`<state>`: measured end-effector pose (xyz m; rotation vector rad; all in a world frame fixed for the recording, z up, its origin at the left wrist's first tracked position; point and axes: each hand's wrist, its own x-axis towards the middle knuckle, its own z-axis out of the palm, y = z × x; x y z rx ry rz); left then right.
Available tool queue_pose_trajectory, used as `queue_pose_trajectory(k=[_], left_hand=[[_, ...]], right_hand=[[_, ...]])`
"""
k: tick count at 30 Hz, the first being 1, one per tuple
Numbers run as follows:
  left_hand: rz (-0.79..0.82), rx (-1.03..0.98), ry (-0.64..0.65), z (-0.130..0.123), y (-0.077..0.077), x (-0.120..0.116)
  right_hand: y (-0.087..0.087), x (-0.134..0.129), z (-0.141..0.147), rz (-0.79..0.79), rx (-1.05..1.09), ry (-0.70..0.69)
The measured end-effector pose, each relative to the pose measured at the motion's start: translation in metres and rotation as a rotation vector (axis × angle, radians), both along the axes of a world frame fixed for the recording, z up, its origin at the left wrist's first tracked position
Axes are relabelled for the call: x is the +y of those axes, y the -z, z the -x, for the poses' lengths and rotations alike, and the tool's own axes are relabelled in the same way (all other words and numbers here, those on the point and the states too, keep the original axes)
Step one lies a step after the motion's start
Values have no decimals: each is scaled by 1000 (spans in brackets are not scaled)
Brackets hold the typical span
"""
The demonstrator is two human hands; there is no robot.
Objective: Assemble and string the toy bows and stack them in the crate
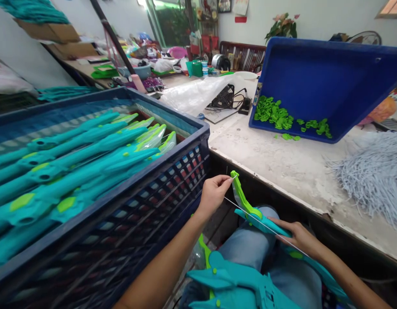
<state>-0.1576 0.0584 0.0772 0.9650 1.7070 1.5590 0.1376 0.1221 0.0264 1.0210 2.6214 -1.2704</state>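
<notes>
My left hand [214,193] is closed in a pinch on the end of a thin white cord [234,202], right at the tip of a lime-green arm [240,192]. That arm, with a clear plastic piece along it, joins a long teal plastic toy part [265,224]. My right hand [296,235] grips the teal body over my lap. The cord runs taut from the left fingers down past the right hand. More teal-and-green pieces of the same kind [240,274] lie on and beside my legs.
On the left stands a dark blue crate [206,133] full of teal parts [72,171]. Ahead is a white worktable [230,141], with a tilted blue bin [314,77] holding small green pieces [274,112], a black fan [224,98] and a bundle of grey strands [375,176].
</notes>
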Motion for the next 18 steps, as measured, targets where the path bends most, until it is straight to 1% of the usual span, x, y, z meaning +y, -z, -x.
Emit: queue_pose_trajectory(k=[3, 6, 8, 10, 12, 14, 16, 18], left_hand=[[-21, -18, -3, -2, -1, 3], [-34, -121, 24, -4, -3, 6], [-39, -216, 56, -3, -4, 7], [-37, -290, 122, -2, -5, 6], [-24, -326, 207, 1, -5, 2], [-17, -331, 255, 3, -3, -5], [-24, -326, 252, 2, 1, -13], [-36, -326, 242, 1, 6, -21]], right_hand=[[1, 0, -1, -26, -7, -18], [4, -4, -2, -65, -11, -13], [5, -9, -4, -93, 8, 2], [6, -15, -5, -128, 29, 22], [4, -21, -6, -169, 36, 38], [2, -25, -5, -198, 22, 40], [-2, -24, -3, -197, 1, 22], [-5, -21, 1, -164, -10, -6]])
